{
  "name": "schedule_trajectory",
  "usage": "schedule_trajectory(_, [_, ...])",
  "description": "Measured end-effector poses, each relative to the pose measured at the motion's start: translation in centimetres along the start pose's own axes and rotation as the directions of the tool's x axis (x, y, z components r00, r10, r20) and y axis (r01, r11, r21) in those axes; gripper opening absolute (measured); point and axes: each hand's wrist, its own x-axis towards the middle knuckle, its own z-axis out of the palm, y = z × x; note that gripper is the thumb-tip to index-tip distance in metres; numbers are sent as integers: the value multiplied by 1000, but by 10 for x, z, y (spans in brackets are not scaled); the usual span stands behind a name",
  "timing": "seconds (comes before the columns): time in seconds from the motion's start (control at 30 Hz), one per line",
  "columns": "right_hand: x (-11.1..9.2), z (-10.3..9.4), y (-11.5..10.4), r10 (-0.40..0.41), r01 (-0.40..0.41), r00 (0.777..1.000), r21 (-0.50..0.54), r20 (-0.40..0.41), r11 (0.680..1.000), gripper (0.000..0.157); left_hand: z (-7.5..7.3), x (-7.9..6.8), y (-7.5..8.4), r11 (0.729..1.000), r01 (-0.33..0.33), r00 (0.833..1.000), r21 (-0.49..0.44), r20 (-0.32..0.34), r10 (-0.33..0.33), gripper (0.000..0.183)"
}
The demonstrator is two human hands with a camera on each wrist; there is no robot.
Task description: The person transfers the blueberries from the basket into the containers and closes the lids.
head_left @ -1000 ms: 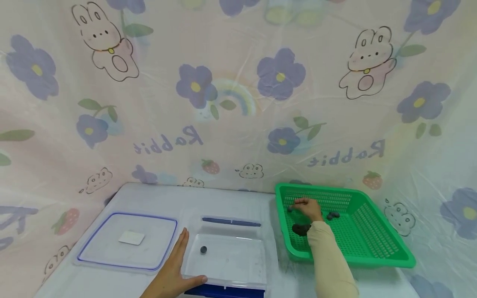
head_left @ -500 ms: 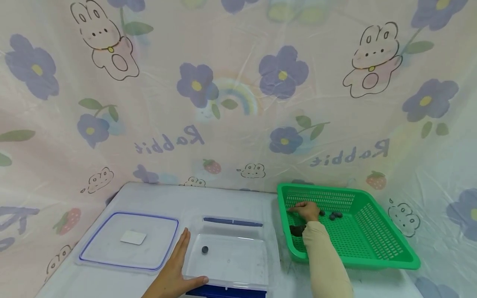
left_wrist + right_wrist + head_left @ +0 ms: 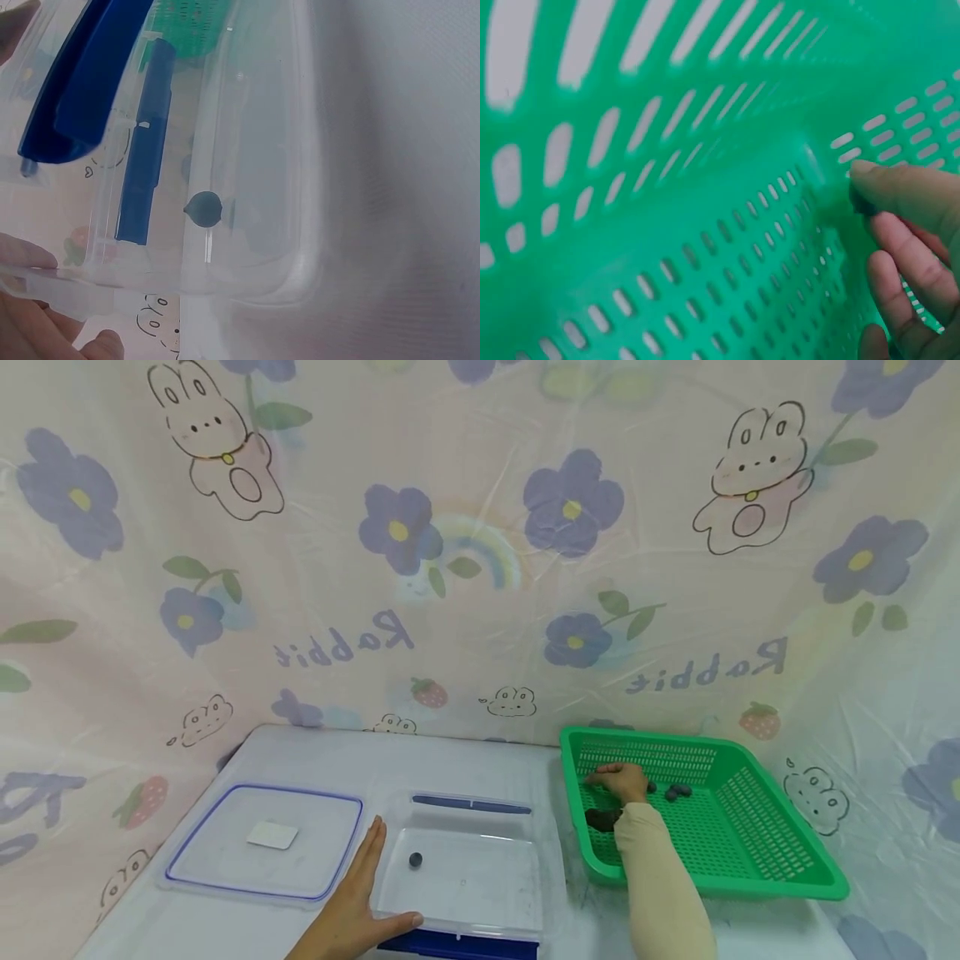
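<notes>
Right sleeve (image 3: 663, 881) long, pale beige, plain, slightly creased.

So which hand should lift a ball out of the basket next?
Probably the right hand: it is inside the basket, pinching a dark ball. The left hand is over at the box, outside the basket.

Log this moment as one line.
right hand: pinches dark item, in basket; left hand: at left side of box; box: one ball inside; lid: off, left of box
</notes>
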Motion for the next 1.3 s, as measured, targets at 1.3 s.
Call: schedule_trajectory(1.3, [-31, -48, -43, -202, 202, 979, 18, -14, 979, 40, 0, 1, 2, 1000, 17, 1000, -15, 19, -16, 124])
